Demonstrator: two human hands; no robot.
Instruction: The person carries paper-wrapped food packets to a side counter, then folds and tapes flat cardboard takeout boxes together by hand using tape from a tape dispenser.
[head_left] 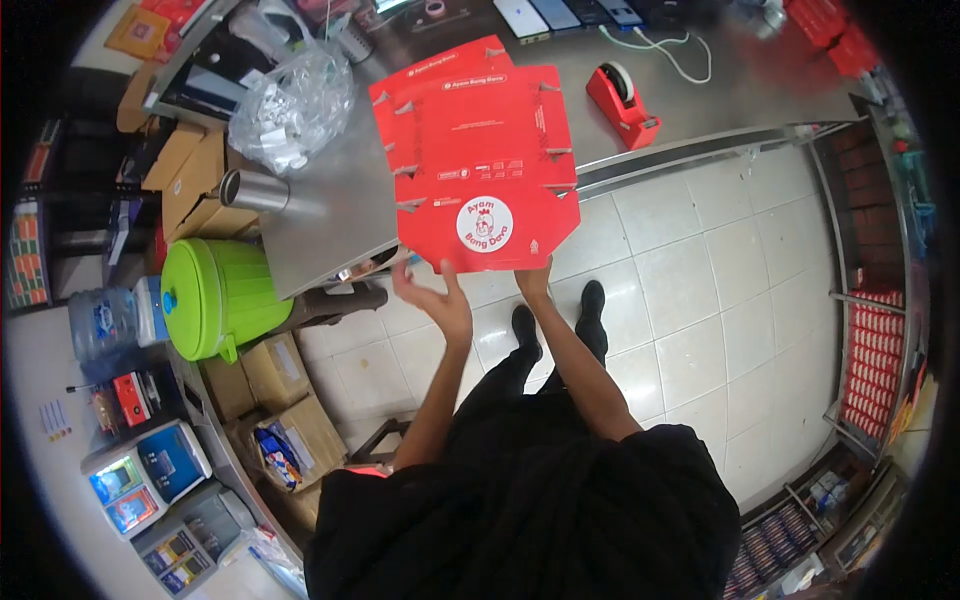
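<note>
A flat, unfolded red cardboard food box (505,130) with a round white "Ayam Bang Dava" logo lies over the metal table's front edge. Beneath it, a second red cardboard sheet (440,65) shows at the back left. At the box's near edge, my right hand (534,280) grips the cardboard from below, its fingers mostly hidden. My left hand (438,302) is just off the near left corner, fingers spread and holding nothing.
The metal table (330,215) bears a red tape dispenser (624,105), phones (560,14), a white cable (690,40), a clear plastic bag (295,105) and a steel tumbler (254,190). Left of me stand a green lidded bucket (225,300) and cardboard boxes (300,440).
</note>
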